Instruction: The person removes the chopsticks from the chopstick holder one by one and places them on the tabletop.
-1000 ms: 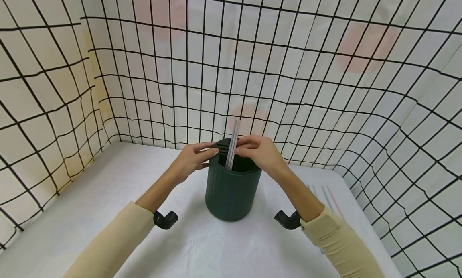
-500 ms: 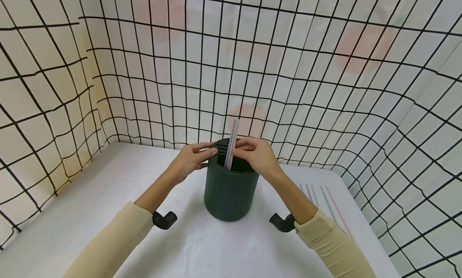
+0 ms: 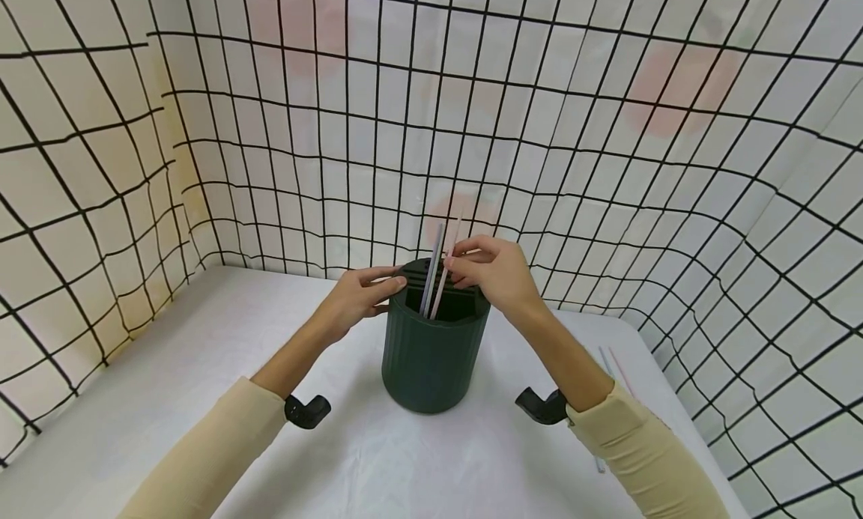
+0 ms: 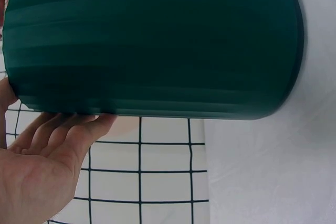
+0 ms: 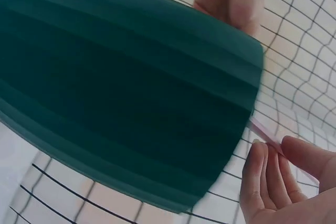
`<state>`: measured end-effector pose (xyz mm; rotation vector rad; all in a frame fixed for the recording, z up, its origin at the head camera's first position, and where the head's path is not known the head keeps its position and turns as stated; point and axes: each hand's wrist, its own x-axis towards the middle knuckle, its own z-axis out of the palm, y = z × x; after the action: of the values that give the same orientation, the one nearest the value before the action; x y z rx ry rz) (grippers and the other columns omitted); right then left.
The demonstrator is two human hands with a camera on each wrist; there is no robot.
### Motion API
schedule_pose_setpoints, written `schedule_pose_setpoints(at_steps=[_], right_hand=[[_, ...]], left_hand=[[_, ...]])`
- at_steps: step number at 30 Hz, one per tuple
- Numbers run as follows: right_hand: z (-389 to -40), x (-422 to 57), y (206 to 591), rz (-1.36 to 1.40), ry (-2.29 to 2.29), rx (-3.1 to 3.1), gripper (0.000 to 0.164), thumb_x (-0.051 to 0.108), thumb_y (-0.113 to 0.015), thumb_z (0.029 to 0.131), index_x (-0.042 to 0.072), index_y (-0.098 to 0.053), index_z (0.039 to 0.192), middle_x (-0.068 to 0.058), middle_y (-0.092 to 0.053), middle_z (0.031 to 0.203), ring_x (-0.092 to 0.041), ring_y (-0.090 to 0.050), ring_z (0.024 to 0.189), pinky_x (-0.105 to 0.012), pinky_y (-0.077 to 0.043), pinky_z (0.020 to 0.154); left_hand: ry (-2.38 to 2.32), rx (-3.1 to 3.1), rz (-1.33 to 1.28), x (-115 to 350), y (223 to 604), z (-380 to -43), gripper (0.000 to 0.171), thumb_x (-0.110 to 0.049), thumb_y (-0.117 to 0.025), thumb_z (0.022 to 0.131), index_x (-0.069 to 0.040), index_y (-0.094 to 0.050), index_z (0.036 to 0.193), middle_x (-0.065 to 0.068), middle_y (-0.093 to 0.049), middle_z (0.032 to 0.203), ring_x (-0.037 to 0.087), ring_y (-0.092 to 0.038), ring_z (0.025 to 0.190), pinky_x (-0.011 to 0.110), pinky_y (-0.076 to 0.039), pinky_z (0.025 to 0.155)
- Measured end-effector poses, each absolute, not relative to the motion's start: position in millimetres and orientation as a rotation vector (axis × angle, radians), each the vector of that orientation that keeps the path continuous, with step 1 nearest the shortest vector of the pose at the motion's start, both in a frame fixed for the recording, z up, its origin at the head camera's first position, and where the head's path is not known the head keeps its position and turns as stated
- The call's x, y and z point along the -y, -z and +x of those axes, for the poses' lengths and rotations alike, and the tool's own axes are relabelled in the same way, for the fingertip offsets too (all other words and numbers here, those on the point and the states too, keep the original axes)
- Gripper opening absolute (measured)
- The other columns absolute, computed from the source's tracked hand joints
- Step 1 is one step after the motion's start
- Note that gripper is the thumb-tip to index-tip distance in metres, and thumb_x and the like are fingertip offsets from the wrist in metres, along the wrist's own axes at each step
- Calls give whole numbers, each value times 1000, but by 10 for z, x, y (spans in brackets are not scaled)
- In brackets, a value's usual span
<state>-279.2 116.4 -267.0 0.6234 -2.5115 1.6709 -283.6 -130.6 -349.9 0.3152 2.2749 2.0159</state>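
Note:
A dark green ribbed utensil holder (image 3: 434, 369), slotted at the back, stands upright on the table. My left hand (image 3: 360, 293) holds its left side at the rim, thumb on the edge; in the left wrist view the fingers (image 4: 79, 135) lie along the wall. With thumb and fingertips, my right hand (image 3: 495, 275) pinches a pink drinking straw (image 3: 439, 293), whose lower end is inside the opening. Beside it, pale purple-grey straws (image 3: 430, 279) lean in the holder. The right wrist view shows the pink straw (image 5: 265, 134) coming past the rim to the fingertips.
More straws (image 3: 622, 369) lie on the white table (image 3: 303, 466) at the right, partly hidden under my right forearm. Black wire mesh (image 3: 377, 144) surrounds the table at the back and both sides. A black wrist camera mount (image 3: 541, 407) juts inward from the right sleeve.
My right hand has moved slightly up and to the right, drawing the pink straw apart from the bunch and higher. The left hand and the holder have stayed put.

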Motion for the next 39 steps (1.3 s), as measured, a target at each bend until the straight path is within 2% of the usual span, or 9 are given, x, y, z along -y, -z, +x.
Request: schedule_pose_setpoints(at_steps=[5,13,21,31,39], right_hand=[[-2740,-1246,2470,594,-1660,2477,25,21,-75,94,4,-70,112,-16,-76,108,-32,-74,92,-35,-65,84],[-2669,-1467,2133,510,-1769,2276,29,22,-76,93,3,-69,114,-7,-77,100,-21,-75,87,-29,-64,85],[-2601,-1719,1880,492,-1997,2044,33,14,-78,90,-5,-65,113,-10,-73,99,-23,-74,85,-35,-64,83],[-2630,-2075,1999,411,-2038,2075,39,17,-80,89,-6,-64,116,-8,-72,104,-23,-75,86,-35,-65,81],[-2716,-2408,2290,342,-2051,2202,29,17,-77,92,-2,-68,112,-5,-75,102,-20,-75,84,-33,-65,81]], left_hand=[[-2013,-2276,315,1308,3493,-2818,55,-36,-71,97,-12,-58,145,13,-67,133,25,-66,122,41,-55,105],[-2001,-2279,315,1300,3481,-2806,56,-38,-71,96,-13,-58,145,13,-68,132,24,-67,121,42,-54,106],[-1996,-2296,301,1300,3480,-2815,55,-37,-71,96,-12,-59,144,12,-68,132,24,-68,120,41,-55,105],[-1996,-2287,296,1300,3494,-2830,55,-37,-71,96,-12,-59,144,12,-68,132,24,-67,120,40,-56,104],[-1986,-2296,304,1299,3495,-2829,57,-39,-71,96,-12,-58,144,12,-68,133,24,-67,121,40,-56,104]])
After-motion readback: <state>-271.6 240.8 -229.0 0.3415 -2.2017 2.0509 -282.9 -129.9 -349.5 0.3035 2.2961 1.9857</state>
